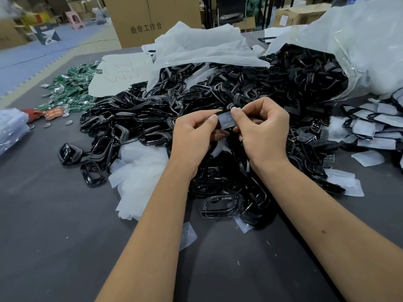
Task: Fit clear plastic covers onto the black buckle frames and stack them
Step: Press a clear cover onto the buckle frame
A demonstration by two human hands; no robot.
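Note:
My left hand (194,136) and my right hand (263,131) meet above a large heap of black buckle frames (152,114). Between the fingertips sits a clear plastic cover (226,122) pressed against a black buckle frame (218,125) that is mostly hidden by my fingers. The left thumb pinches the frame's left edge; the right thumb and forefinger press on the cover's top right corner. A pile of loose clear covers (139,171) lies left of my left forearm. Frames with covers fitted (370,125) lie in a heap at the right.
A torn white bag (359,51) spills more black frames at the back right. Green circuit boards (72,88) are scattered at the back left beside a white sheet (122,73). One loose cover (188,235) lies on the grey table (54,236) near me. Cardboard boxes (150,20) stand behind.

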